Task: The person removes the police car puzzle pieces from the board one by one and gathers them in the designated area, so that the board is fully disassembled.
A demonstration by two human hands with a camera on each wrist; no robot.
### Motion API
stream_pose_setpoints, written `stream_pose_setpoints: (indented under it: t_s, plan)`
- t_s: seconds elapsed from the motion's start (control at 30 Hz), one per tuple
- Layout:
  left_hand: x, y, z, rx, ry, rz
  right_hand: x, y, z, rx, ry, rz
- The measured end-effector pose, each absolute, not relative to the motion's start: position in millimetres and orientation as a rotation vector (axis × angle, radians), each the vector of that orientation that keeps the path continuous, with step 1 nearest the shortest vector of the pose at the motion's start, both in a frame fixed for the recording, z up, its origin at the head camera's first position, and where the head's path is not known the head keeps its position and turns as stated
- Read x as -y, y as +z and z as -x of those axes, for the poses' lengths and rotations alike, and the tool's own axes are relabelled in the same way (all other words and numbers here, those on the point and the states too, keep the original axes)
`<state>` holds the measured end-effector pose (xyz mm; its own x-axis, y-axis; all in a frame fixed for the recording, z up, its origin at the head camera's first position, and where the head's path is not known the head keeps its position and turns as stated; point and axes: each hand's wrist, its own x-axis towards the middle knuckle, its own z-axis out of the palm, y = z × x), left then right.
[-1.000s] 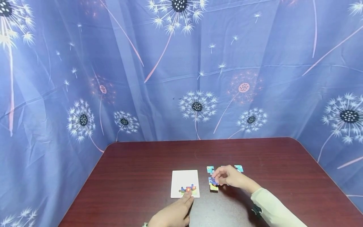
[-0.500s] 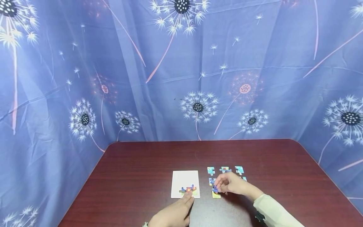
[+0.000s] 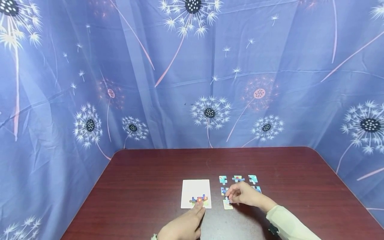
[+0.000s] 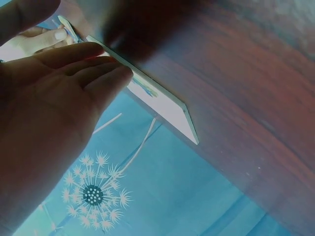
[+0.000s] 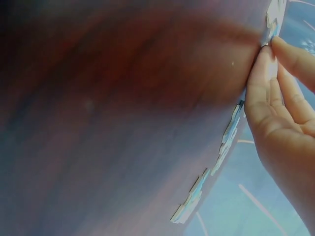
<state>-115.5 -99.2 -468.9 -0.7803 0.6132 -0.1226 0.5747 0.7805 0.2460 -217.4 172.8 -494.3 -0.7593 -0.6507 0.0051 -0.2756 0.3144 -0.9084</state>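
A square white puzzle board point(image 3: 189, 188) lies left of the table's middle, with joined puzzle pieces point(image 3: 200, 199) along its lower right part. My left hand point(image 3: 184, 224) rests with straight fingers on those pieces at the board's near edge. In the left wrist view its extended fingers overlap the board point(image 4: 170, 109). Right of the board, my right hand point(image 3: 249, 195) pinches a jigsaw puzzle piece point(image 3: 228, 205) between thumb and fingers. From the right wrist, the pinched piece point(image 5: 273, 19) shows beyond the fingertips, close to the tabletop.
Beyond my right hand lie several loose pieces, among them a light blue corner piece point(image 3: 222, 180), a middle one point(image 3: 238, 179) and another blue one point(image 3: 253, 179). One piece point(image 3: 223, 191) sits just left of the fingers. A dandelion-print curtain point(image 3: 168, 116) borders the dark red table point(image 3: 150, 173).
My right hand has shifted slightly right and nearer with the piece, whose face now looks paler. Loose pieces behind it have come into view. The left hand stays on the board.
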Motion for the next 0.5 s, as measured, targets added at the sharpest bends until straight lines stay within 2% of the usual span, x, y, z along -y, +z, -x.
stream_pose_setpoints:
  t_s: [0.5]
  plan:
    - [103.9, -472.6, 117.9, -2.718, 0.281, -0.919, -172.8, -494.7, 218.1, -2.276, -1.374, 0.881]
